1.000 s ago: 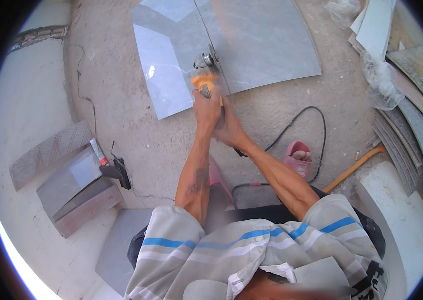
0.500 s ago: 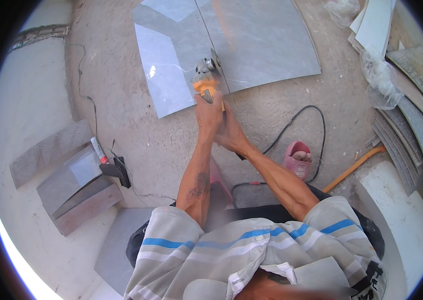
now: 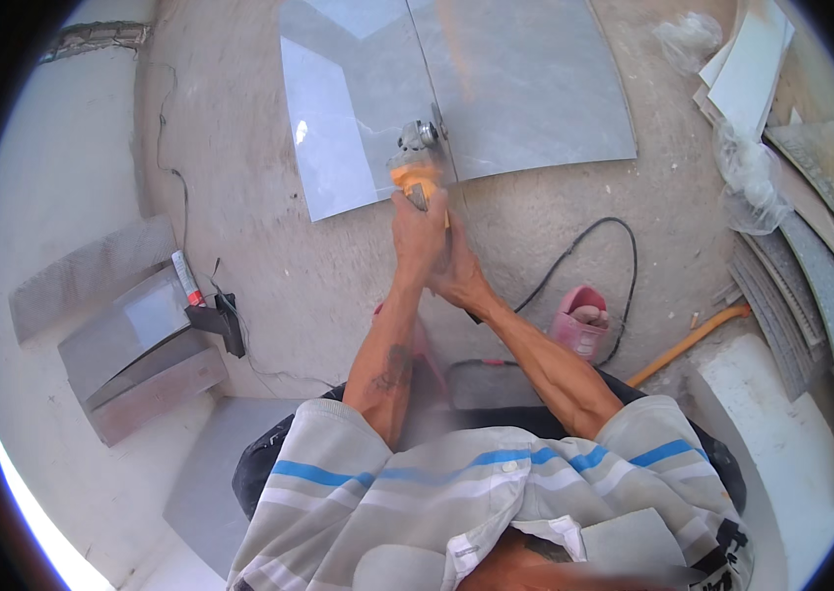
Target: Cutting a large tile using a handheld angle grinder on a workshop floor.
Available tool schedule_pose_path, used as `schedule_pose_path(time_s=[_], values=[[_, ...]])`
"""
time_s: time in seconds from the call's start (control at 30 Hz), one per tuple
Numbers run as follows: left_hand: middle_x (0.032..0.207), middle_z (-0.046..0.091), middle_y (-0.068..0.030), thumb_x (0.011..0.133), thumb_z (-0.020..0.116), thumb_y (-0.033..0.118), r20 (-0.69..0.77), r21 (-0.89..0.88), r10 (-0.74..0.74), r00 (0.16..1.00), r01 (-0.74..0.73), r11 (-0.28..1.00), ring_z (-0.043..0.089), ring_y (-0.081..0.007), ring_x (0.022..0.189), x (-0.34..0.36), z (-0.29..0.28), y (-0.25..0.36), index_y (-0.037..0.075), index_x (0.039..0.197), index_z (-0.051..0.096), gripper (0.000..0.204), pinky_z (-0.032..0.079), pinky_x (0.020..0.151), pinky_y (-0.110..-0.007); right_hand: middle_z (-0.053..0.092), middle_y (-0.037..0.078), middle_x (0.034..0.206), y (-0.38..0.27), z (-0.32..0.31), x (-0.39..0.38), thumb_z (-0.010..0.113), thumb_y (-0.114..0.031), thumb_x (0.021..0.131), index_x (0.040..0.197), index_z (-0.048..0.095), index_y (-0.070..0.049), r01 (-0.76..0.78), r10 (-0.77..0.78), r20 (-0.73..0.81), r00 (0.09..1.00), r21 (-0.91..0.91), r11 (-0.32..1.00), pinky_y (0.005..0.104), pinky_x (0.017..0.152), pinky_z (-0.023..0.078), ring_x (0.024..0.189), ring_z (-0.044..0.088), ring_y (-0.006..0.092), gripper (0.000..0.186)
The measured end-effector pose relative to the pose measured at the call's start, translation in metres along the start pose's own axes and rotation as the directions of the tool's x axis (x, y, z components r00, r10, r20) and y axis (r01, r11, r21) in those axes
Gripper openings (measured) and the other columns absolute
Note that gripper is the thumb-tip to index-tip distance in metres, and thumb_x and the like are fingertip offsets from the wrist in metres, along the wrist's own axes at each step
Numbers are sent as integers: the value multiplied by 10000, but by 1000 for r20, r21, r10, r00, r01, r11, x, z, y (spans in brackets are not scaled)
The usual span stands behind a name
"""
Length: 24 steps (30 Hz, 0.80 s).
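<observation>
Both my hands grip a yellow angle grinder (image 3: pixel 416 175) in front of me. My left hand (image 3: pixel 419 229) is wrapped round its body just behind the metal head, and my right hand (image 3: pixel 461 274) closes on the rear of the handle. The grinder's disc (image 3: pixel 439 120) stands on edge at the dark straight line that runs across a large, glossy grey tile (image 3: pixel 545 108) on the floor. It sits close to the tile's near edge. Where the disc meets the tile is too blurred to make out fully.
A black cable (image 3: pixel 574 246) loops past my pink slipper (image 3: pixel 581 320). To the right lie a wooden handle (image 3: pixel 690 345), stacked tile strips (image 3: pixel 781 305) and crumpled plastic (image 3: pixel 752 177). At left, tile offcuts (image 3: pixel 126 330) lie by a white-and-red tube (image 3: pixel 187 279) and a thin wire (image 3: pixel 180 187).
The grinder, held in both hands, has come slightly nearer to me along the line, toward the tile's near edge. My view has shifted a little too.
</observation>
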<state>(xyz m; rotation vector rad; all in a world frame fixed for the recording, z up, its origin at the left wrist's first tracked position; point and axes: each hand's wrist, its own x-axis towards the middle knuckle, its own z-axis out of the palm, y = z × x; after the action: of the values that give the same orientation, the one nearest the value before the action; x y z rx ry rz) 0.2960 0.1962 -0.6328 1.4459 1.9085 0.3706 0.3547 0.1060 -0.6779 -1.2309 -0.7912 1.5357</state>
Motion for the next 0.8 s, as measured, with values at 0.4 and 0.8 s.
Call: schedule_pose_path(time_s=[0.4, 0.8], values=[[1052, 631, -393, 880, 632, 464, -1, 5, -15, 1000, 15, 1000, 606, -546, 1045, -11, 1, -12, -77, 1202, 445, 657, 466, 919, -538, 423, 218, 1448, -16, 4, -14, 818, -237, 803, 1536, 135, -29, 58, -61, -31, 998, -99, 993, 402, 1099, 389, 1352, 450, 308, 1023], [1053, 631, -398, 886, 634, 441, 37, 6, -35, 999, 34, 999, 621, -537, 1026, -26, -3, -15, -86, 1217, 430, 655, 481, 891, -549, 362, 213, 1495, -20, 4, -32, 790, -178, 822, 1572, 59, -61, 13, -11, 31, 999, -40, 999, 405, 1107, 385, 1385, 411, 301, 1054]])
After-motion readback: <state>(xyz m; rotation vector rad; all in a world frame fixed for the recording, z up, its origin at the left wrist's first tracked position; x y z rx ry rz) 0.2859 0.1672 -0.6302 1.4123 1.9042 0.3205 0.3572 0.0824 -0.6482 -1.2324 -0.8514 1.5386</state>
